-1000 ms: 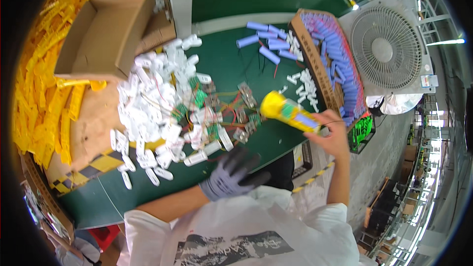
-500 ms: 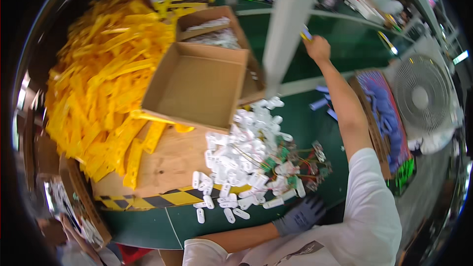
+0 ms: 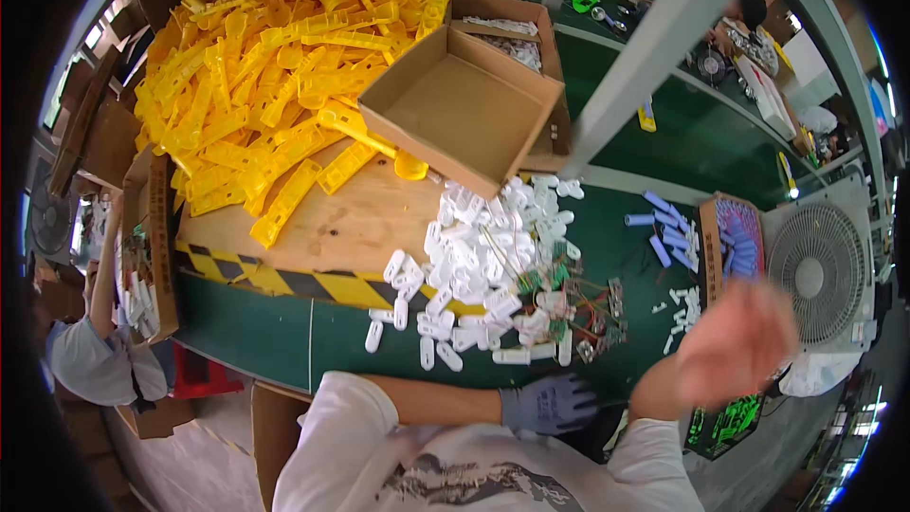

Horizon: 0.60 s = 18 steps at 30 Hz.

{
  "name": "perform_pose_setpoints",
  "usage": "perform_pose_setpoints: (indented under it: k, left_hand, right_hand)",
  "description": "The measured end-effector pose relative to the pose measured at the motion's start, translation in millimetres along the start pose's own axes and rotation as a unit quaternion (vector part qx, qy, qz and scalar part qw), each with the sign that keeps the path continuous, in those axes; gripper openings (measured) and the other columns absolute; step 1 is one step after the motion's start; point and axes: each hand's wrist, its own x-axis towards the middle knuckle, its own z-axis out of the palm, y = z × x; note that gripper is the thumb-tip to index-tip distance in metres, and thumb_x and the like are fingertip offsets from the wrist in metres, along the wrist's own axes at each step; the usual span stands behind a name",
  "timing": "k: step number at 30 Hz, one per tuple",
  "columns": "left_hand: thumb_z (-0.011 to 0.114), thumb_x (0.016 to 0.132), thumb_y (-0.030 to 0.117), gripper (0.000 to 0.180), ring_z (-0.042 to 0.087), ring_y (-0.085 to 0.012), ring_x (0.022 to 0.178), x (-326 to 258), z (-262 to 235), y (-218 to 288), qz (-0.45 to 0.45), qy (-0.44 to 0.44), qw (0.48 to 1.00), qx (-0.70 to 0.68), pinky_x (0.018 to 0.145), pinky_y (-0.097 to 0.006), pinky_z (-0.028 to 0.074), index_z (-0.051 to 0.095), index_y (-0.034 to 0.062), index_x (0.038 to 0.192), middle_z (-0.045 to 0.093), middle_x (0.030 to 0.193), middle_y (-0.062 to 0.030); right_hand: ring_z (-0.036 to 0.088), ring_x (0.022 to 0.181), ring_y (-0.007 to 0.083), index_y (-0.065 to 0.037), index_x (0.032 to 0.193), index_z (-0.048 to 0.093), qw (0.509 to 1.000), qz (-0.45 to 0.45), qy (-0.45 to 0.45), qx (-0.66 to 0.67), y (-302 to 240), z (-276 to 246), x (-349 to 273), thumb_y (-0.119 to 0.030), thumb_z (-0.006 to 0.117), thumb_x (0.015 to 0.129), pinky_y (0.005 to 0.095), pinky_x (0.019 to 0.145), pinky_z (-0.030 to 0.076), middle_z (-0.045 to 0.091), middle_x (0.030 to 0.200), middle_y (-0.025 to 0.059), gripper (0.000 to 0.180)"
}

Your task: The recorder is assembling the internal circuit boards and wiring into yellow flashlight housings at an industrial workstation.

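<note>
Casings left of circuit boards; cylinders behind, right

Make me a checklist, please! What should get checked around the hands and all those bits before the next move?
1. Left hand gloved: ok, wearing a grey glove.
2. Right hand holding nothing: cannot tell, it's blurred.
3. Wires untangled: not ok, they're jumbled together.
4. Blue cylinders lined up: not ok, some lie scattered on the green table.
5. Yellow plastic parts stacked neatly: not ok, heaped loosely.
</note>
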Motion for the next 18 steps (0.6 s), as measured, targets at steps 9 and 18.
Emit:
perform_pose_setpoints:
  k: [9, 18]
  left_hand:
    - [0.061, 0.082, 0.006, 0.014, 0.060, -0.0353, 0.087, -102, -197, -100, -0.260, 0.615, 0.691, 0.277, 0.076, -0.041, 0.047, 0.062, 0.0039, 0.096, 0.062, 0.093, -0.0172]
    - [0.063, 0.073, 0.062, 0.070, 0.059, -0.0344, 0.100, -124, -204, -177, -0.622, 0.309, 0.650, 0.309, 0.086, -0.044, 0.046, 0.057, 0.0018, 0.108, 0.062, 0.109, -0.0174]
  right_hand:
    - [0.058, 0.072, 0.0107, -0.015, 0.094, 0.063, 0.882, 0.060, 0.146, 0.444, -161, 16, -17, -0.011, 0.062, 0.089, 0.0210, 0.063, 0.040, 0.060, 0.087, -0.0011, 0.007]
    - [0.057, 0.080, 0.0084, -0.016, 0.093, 0.060, 0.920, 0.051, 0.137, 0.364, -205, -10, -55, -0.013, 0.064, 0.088, 0.0219, 0.067, 0.040, 0.061, 0.087, -0.0040, 0.008]
